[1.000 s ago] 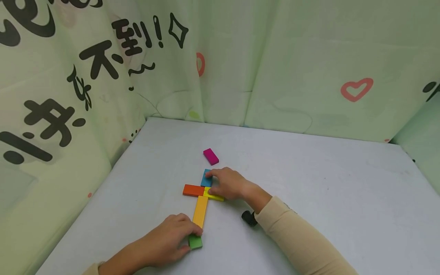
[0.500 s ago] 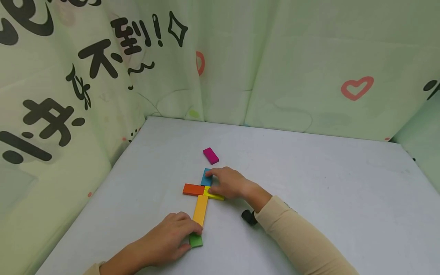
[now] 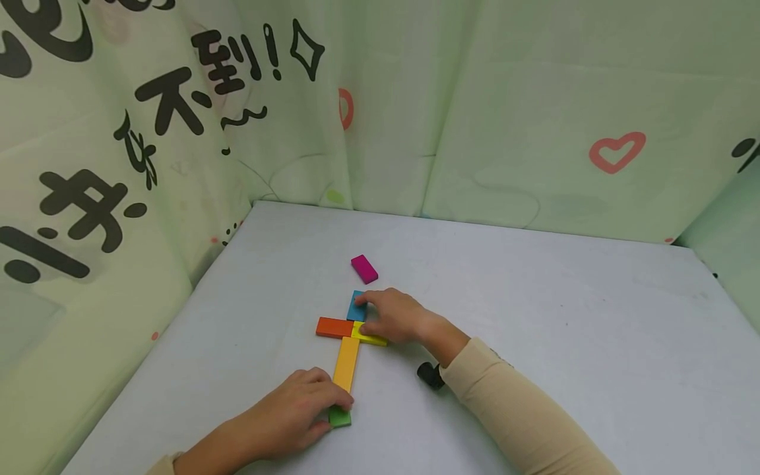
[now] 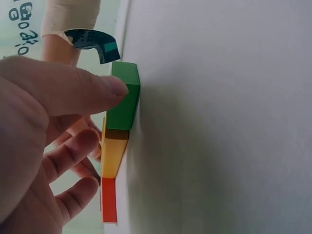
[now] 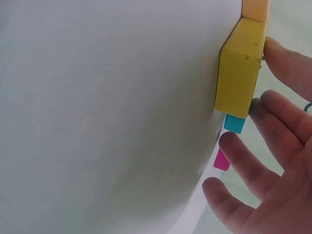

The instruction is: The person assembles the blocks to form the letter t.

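At the near end of a row of blocks, my left hand [image 3: 282, 412] pinches a green block [image 4: 126, 97], its thumb on the block's side in the left wrist view. The green block meets the orange-yellow block [image 3: 346, 363], which runs up to a red-orange block [image 3: 334, 328] and a yellow block [image 5: 239, 78] lying end to end. Beyond them lies a blue block [image 3: 355, 310], touching the others. My right hand [image 3: 398, 316] rests on the far blocks, thumb on the yellow one and a fingertip on the blue one, its other fingers loosely spread.
A magenta block [image 3: 365, 270] lies alone beyond the blue one. A small black object [image 3: 430, 376] shows beside the right sleeve, likely worn at the wrist. The white table [image 3: 534, 330] ends at a printed pale green curtain [image 3: 505, 119] behind and at left.
My left hand and the green block have shifted slightly to the right, at the end of the orange-yellow block. My right hand and the other blocks stay in place.
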Tool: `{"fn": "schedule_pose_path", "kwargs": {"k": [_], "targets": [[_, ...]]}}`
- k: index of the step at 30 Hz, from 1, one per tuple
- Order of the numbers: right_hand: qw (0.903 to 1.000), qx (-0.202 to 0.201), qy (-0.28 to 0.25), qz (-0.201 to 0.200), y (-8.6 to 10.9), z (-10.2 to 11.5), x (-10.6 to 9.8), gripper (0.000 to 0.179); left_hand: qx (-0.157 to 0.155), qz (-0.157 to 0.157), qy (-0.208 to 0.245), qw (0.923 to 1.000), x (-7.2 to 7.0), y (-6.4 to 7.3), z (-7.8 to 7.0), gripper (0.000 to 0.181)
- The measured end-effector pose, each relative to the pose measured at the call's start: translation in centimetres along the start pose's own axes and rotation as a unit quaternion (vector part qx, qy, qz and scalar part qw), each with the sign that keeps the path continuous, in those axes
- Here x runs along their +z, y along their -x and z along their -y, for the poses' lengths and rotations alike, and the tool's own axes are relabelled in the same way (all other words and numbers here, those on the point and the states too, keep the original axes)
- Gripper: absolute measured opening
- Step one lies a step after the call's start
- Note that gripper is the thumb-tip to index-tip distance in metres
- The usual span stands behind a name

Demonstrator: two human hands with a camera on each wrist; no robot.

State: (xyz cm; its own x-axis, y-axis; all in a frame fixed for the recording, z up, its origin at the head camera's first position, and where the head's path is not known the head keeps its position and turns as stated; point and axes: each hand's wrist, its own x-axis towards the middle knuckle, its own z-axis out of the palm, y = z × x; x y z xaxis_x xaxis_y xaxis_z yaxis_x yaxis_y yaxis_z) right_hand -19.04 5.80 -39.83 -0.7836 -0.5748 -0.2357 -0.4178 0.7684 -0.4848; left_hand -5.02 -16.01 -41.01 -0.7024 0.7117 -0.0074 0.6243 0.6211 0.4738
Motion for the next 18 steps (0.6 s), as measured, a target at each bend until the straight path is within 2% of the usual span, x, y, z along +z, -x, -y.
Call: {"fn": "schedule_pose_path", "kwargs": {"k": [11, 18], "targets": [[1.0000, -0.003, -0.001, 0.000, 0.11, 0.06, -0.07, 0.047, 0.014, 0.008, 0.025, 0.9996, 0.12, -0.05, 0.21, 0.035], [1.0000, -0.007, -0.005, 0.000, 0.11, 0.00, -0.03, 0.047, 0.016, 0.012, 0.015, 0.9997, -0.01, -0.24, 0.10, 0.028]]}}
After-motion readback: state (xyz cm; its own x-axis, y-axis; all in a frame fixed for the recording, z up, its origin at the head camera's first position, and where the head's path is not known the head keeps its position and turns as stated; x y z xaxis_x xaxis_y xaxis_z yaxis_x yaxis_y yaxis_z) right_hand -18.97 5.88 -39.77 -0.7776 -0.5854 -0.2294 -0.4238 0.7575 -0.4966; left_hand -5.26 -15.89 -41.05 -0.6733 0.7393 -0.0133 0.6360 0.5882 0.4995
